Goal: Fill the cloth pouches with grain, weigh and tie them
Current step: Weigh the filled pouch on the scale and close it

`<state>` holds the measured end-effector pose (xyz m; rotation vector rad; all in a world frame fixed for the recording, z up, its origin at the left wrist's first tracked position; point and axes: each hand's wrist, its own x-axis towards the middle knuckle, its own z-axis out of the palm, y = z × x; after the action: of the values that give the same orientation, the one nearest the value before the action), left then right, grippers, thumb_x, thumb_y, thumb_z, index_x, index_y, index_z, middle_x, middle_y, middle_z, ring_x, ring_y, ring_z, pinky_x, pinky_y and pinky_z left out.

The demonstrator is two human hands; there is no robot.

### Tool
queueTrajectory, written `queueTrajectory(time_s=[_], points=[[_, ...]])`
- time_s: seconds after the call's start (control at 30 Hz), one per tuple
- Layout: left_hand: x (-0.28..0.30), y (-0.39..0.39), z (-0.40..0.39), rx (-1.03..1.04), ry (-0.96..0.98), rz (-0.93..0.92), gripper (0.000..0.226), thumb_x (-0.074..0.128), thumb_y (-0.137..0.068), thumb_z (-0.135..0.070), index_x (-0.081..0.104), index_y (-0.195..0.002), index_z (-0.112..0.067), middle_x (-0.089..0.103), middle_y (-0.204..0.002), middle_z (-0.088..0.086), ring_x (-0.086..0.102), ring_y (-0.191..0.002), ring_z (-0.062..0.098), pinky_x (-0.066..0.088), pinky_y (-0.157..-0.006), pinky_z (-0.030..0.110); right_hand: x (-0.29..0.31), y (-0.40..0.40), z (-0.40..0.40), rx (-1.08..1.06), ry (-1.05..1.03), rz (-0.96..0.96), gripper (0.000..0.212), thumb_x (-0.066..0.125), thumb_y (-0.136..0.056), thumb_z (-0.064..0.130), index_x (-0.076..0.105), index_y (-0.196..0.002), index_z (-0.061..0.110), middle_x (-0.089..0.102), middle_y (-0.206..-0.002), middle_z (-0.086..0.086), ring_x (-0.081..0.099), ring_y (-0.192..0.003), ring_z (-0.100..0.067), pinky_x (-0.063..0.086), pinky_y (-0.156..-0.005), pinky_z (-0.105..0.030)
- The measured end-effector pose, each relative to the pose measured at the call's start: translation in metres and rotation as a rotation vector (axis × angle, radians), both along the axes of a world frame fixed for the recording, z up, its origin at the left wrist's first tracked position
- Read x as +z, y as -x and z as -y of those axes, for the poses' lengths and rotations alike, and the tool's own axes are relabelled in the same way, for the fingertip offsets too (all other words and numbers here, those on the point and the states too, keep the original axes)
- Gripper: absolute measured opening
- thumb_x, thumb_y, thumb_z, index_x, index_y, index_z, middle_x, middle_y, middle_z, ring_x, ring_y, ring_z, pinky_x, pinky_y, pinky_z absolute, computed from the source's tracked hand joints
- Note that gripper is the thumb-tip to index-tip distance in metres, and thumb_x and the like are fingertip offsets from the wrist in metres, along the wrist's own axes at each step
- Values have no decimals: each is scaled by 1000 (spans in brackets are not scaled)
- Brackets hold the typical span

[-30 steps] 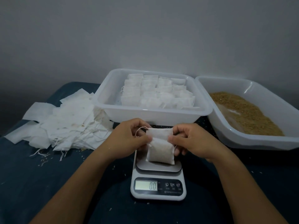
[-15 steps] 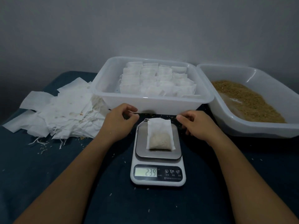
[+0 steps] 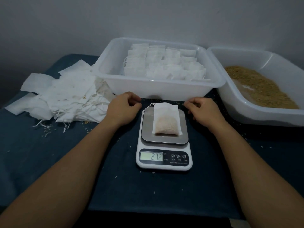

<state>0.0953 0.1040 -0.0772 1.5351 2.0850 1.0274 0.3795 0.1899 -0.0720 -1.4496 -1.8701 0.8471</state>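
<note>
Both hands, left (image 3: 122,108) and right (image 3: 203,111), have released the filled pouch (image 3: 166,120) onto the kitchen scale (image 3: 164,159), now reading 27.2, so tying comes next.

A plain pale grey wall (image 3: 148,17) fills the back, bare and smooth, dimmer toward the left corner. Below it runs a dark blue cloth-covered surface (image 3: 24,153), its near edge dropping into black shadow at the bottom. The light is soft and low, brightest near the middle, with no hard shadows anywhere.
</note>
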Motion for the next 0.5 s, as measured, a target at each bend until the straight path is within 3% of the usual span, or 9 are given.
queueTrajectory(time_s=[0.1, 0.23, 0.37, 0.5], points=[[0, -2, 0, -7, -12, 7, 12, 71, -92, -32, 69, -102, -37, 66, -83, -27, 62, -85, -1, 42, -78, 23, 6, 2, 4, 17, -47, -29, 16, 71, -96, 42, 80, -90, 31, 74, -75, 15, 67, -68, -3, 52, -74, -28], [0, -3, 0, 3, -39, 39, 10, 71, -92, -32, 68, -99, -39, 68, -87, -25, 60, -84, -9, 40, -71, 12, 19, 14, 18, 164, -64, -116, 21, 62, -103, 41, 80, -94, 38, 78, -97, 21, 70, -97, 4, 51, -89, -21], [0, -3, 0, 25, -75, 99, 8, 71, -91, -32, 69, -97, -38, 71, -88, -22, 63, -87, -7, 42, -72, 12, 29, 30, 24, 273, -114, -53, 26, 60, -105, 42, 81, -109, 28, 78, -105, 18, 71, -103, -8, 55, -96, -31], [3, -5, 3, 28, -99, 155, 9, 73, -92, -33, 67, -93, -40, 71, -89, -21, 64, -86, -6, 41, -72, 9, 37, 42, 24, 327, -62, -8, 19, 65, -101, 38, 82, -99, 28, 79, -97, 9, 71, -98, -19, 55, -94, -42]])
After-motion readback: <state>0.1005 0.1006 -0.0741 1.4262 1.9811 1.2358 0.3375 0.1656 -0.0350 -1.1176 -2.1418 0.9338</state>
